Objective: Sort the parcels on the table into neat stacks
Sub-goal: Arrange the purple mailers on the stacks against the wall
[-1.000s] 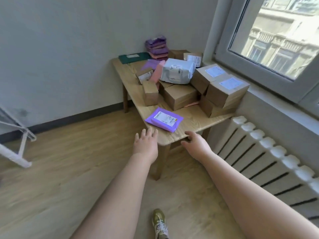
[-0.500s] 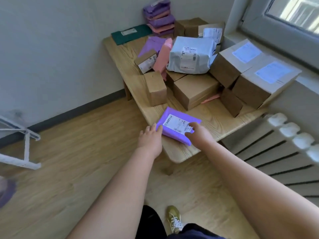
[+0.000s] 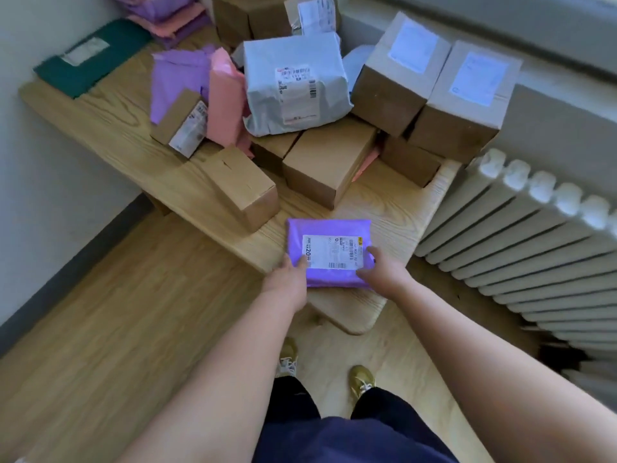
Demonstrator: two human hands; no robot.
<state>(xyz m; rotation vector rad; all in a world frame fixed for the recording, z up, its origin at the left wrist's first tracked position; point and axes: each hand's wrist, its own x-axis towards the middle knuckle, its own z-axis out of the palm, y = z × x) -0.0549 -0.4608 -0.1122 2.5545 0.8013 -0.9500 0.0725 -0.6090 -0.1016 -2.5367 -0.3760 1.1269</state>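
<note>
Pinching the purple parcel (image 3: pixel 329 228) from both sides: left grip (image 3: pixel 287 279) with its thumb on the edge of the white label (image 3: pixel 334 252), right grip (image 3: pixel 380 272) with its thumb on the top face by the label's right corner; the other fingers are hidden beneath.

Location: near corner of the bench (image 3: pixel 133 128); lifted or resting, cannot tell.

Change: half a second ago the parcel lay skewed, with straight left fingers against its edge; it now faces the person squarely.

Label: large "20" legible, barcodes, yellow tab, the rest blurred.

Beyond: brown box (image 3: pixel 243 192), grey mailer (image 3: pixel 293 81) with a barcode label, pink mailer (image 3: pixel 223 101), green mailer (image 3: pixel 90 58).

Right: radiator (image 3: pixel 534 235).
</note>
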